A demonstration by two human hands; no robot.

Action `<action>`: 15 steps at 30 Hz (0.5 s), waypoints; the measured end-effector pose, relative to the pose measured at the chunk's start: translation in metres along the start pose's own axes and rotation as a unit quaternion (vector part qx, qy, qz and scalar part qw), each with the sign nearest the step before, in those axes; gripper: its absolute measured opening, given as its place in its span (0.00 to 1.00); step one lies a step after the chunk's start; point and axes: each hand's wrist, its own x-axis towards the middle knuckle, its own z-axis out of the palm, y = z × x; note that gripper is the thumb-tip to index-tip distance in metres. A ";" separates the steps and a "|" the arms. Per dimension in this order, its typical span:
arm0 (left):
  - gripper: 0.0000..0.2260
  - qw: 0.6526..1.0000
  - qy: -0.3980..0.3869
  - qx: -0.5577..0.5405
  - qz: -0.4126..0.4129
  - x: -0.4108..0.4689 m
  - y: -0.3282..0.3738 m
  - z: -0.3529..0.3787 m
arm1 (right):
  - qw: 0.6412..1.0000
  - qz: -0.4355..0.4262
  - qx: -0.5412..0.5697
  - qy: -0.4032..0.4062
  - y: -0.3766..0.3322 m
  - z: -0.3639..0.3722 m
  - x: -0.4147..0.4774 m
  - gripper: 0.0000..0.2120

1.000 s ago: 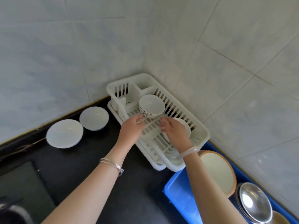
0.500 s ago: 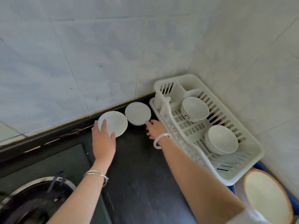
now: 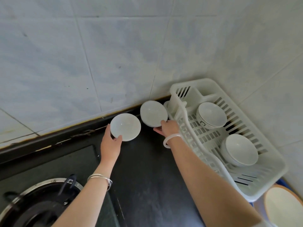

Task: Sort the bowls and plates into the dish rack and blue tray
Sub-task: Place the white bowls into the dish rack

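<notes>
Far left, a gas burner (image 3: 37, 208) sits in the dark worktop (image 3: 147, 177), not part of the sorting. Next along, left hand (image 3: 110, 145) has its fingers (image 3: 118, 138) clamped on the near rim of a white plate (image 3: 125, 126), thumb on top; plate looks tipped up off the worktop, though can't tell if the far edge is clear. Just right of it, right hand (image 3: 167, 128) grips the near rim of a 2nd white plate (image 3: 153, 115), w/ thumb over the edge, and that plate is tilted too, nearly touching the dish rack (image 3: 255, 192). Rack holds 2 bowls already: back bowl (image 3: 211, 115) and front bowl (image 3: 240, 149), both mouth up, apart from each other. Bottom right corner, a wooden-rimmed plate (image 3: 283, 207) lies where a sliver of blue tray (image 3: 282, 181) shows behind the rack. So approx: bowls racked, these 2 plates in hand but not yet placed. Rest of the tray is out of frame, can't judge what's left there.
</notes>
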 end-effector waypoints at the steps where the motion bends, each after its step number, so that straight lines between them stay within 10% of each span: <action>1: 0.29 1.000 -0.003 -0.010 0.000 0.001 -0.002 0.000 | 1.000 -0.021 -0.007 -0.004 -0.004 0.000 -0.005 0.06; 15: 0.20 0.962 -0.036 -0.252 -0.098 0.012 -0.001 -0.006 | 0.945 -0.127 -0.301 -0.026 -0.011 0.048 -0.040 0.07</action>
